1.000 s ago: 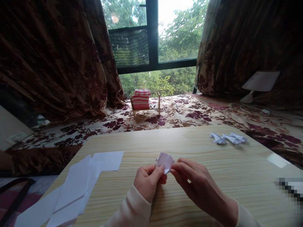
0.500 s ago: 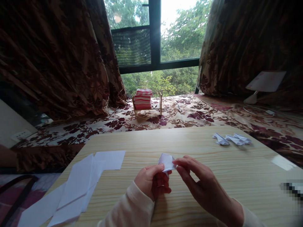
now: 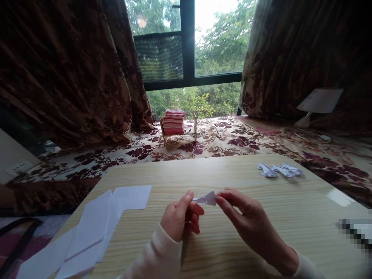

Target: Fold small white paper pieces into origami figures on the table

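White paper (image 3: 208,198) (creased, angular) is pinched by left hand (image 3: 178,219) and right hand (image 3: 247,217).

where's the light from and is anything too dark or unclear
Head view: daylight enters through the window, the sky burnt out; head view: the right curtain sinks into shadow and the folded paper looks greyish; head view: pixelation obscures the lower right edge.

Window (image 3: 188,50) btwn dk curtains (image 3: 66,73)

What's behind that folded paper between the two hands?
Beyond the folded paper lies wood-grain tabletop, then patterned fabric. The paper's far side and the tabletop patch it covers are hidden.
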Tool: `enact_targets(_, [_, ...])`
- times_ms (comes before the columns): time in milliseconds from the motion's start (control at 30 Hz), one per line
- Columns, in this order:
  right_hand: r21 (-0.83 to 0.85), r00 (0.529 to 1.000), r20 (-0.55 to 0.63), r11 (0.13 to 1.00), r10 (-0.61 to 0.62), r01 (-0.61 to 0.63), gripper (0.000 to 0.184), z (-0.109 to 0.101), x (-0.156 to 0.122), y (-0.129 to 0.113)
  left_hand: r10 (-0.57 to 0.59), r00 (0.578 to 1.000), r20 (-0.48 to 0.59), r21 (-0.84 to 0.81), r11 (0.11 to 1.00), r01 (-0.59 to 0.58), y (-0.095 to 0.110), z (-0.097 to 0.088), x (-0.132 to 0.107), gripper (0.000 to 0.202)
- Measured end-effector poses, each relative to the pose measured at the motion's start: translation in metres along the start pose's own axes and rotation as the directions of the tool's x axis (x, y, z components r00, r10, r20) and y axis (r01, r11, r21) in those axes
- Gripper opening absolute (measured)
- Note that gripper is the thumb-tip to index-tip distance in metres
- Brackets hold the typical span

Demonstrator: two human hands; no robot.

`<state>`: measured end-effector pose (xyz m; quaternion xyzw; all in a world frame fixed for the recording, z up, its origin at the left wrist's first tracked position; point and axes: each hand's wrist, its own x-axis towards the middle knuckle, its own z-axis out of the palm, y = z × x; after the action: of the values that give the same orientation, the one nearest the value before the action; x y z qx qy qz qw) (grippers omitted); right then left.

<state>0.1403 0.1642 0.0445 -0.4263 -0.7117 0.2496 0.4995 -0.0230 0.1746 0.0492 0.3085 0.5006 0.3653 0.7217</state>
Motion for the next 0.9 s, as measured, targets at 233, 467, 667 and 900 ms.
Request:
enact_targets(233, [0.292, 0.925, 0.107, 0.878, 0.364, -0.379, 0.026, -0.004, 0.006, -0.002, 0.407, 0.874, -0.266, 0.088, 0.913, -0.399, -0.004, 0.000, 0.001, 0.039])
enact_targets(467, [0.327, 0.887, 0.181, 0.824, 0.425, -0.462, 0.030, -0.005, 0.007, -0.005, 0.426, 0.902, -0.065, 0.168, 0.896, -0.411, -0.008, 0.003, -0.001, 0.039])
enact_targets(667, [0.318, 0.881, 0.224, 0.824, 0.416, -0.470, 0.030, -0.002, 0.005, -0.003, 0.466, 0.885, 0.001, 0.190, 0.869, -0.457, -0.007, 0.006, -0.006, 0.038])
enact_targets(900, [0.311, 0.878, 0.251, 0.825, 0.408, -0.473, 0.030, 0.002, 0.002, 0.000, 0.455, 0.885, -0.100, 0.283, 0.865, -0.413, -0.007, 0.012, -0.011, 0.026])
